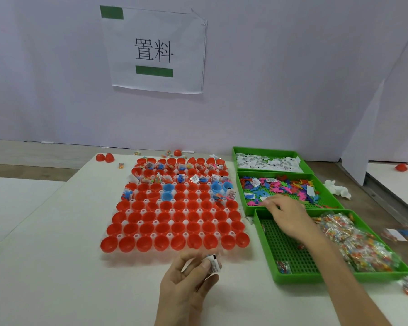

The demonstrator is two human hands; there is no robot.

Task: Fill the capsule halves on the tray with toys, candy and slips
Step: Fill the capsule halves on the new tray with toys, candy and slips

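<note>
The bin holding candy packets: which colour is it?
The candy bin is green; head view.

Red is colouring most capsule halves (pixel 178 229) on the translucent white tray (pixel 199 211); a few blue halves (pixel 167 187) are sitting toward its far right. Three green bins (pixel 287 245), floors showing a grid of holes, are holding white slips (pixel 266 163) with black print, toys (pixel 280 187) in pink, blue, orange and purple, and multicoloured candy (pixel 358 245) in clear packets. The surface (pixel 57 267) is showing white. The left hand (pixel 186 281) is holding a white, black-barred slip (pixel 213 264).
</note>
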